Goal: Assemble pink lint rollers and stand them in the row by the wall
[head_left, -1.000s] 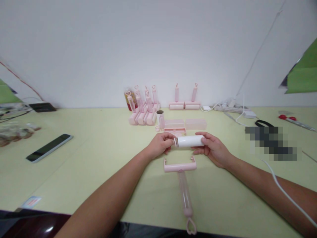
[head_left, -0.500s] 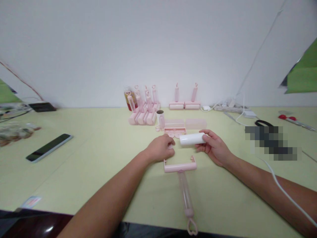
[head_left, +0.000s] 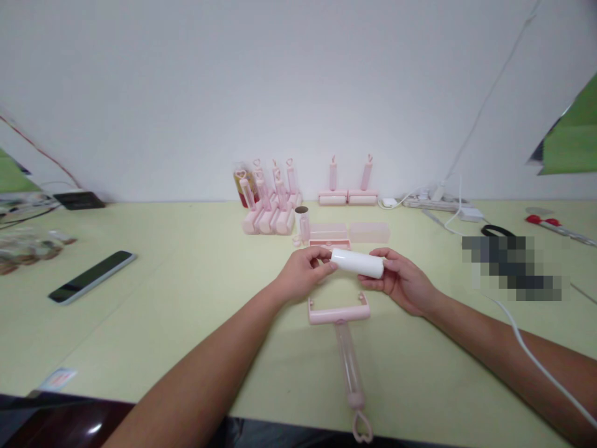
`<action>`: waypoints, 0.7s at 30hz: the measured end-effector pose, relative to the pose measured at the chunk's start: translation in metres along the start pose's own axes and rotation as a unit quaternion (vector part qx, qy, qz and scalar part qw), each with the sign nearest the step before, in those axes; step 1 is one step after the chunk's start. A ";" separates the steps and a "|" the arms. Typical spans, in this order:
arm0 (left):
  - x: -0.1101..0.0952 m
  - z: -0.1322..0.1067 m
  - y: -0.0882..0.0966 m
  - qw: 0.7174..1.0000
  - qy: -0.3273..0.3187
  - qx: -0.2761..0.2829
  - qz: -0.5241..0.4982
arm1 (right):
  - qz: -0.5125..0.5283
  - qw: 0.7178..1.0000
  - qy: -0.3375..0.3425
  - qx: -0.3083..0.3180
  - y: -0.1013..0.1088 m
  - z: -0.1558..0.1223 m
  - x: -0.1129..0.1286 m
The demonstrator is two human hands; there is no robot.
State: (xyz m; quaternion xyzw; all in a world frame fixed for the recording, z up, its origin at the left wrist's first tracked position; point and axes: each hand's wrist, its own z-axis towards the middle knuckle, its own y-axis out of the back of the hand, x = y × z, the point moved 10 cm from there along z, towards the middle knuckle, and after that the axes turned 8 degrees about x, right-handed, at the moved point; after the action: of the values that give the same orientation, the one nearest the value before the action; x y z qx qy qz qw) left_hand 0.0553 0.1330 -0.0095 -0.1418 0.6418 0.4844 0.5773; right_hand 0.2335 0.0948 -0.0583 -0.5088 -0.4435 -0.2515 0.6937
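Note:
A white lint roller refill (head_left: 357,263) is held nearly level above the table between my two hands. My right hand (head_left: 396,280) grips its right end. The fingers of my left hand (head_left: 308,269) close on its left end; any small part between them is hidden. Just below lies a pink lint roller handle (head_left: 339,315) with an empty two-armed frame, a clear grip and a heart-shaped loop at its near end. Behind the refill are an open pink case (head_left: 329,235) and a translucent pink cover (head_left: 369,233).
Several assembled pink lint rollers (head_left: 268,214) stand at the back, with two more (head_left: 347,197) by the wall. A cardboard-cored roll (head_left: 301,219) stands nearby. A phone (head_left: 93,277) lies left; a power strip (head_left: 436,202) and a white cable (head_left: 527,342) are right.
My left hand has come up to the refill's left end and now holds it. The refill has shifted slightly left and tilted, its right end lower.

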 end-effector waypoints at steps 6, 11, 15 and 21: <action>0.013 0.003 0.003 0.998 0.020 -0.009 -0.058 | -0.001 1.000 -0.018 0.007 -0.001 0.000 -0.004; 0.013 0.002 0.002 0.998 0.021 -0.010 -0.057 | -0.001 1.000 -0.017 0.006 -0.001 0.000 -0.004; 0.013 0.002 0.003 0.999 0.017 -0.012 -0.042 | -0.002 1.000 -0.015 0.009 0.000 0.001 -0.004; 0.011 0.002 0.002 0.999 0.013 -0.008 -0.037 | -0.010 1.000 -0.015 0.000 0.002 0.001 -0.005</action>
State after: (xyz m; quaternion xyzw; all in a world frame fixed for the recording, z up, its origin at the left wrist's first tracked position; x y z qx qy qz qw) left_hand 0.0519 0.1400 -0.0176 -0.1766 0.6395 0.4659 0.5855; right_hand 0.2319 0.0962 -0.0636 -0.5077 -0.4587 -0.2508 0.6848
